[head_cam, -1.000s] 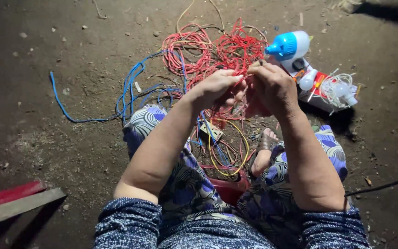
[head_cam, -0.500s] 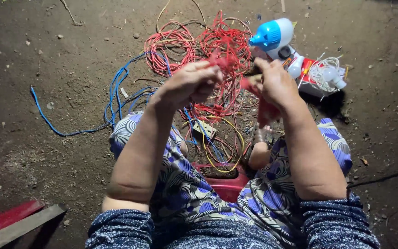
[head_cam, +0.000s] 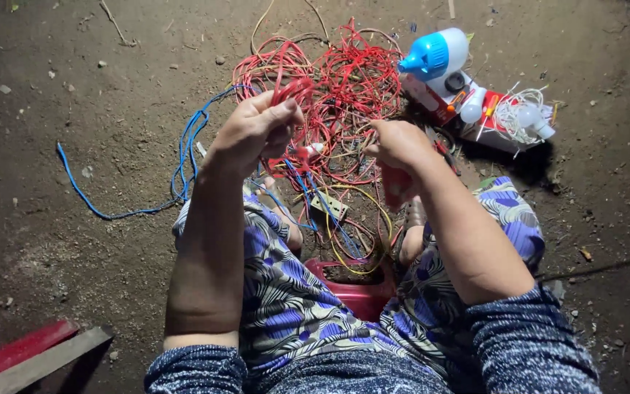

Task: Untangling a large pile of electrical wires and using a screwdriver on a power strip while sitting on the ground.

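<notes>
My left hand (head_cam: 257, 131) is closed tight on a loop of red wire (head_cam: 292, 89), which sticks up just above my fingers. My right hand (head_cam: 401, 144) is closed on another bit of the same wire, near the left one. The big red wire pile (head_cam: 344, 80) lies on the dirt floor (head_cam: 74, 73) just past my hands. A blue wire (head_cam: 111, 211) lies to the left.

Right hand (head_cam: 400, 146) hides whatever it grips.
</notes>
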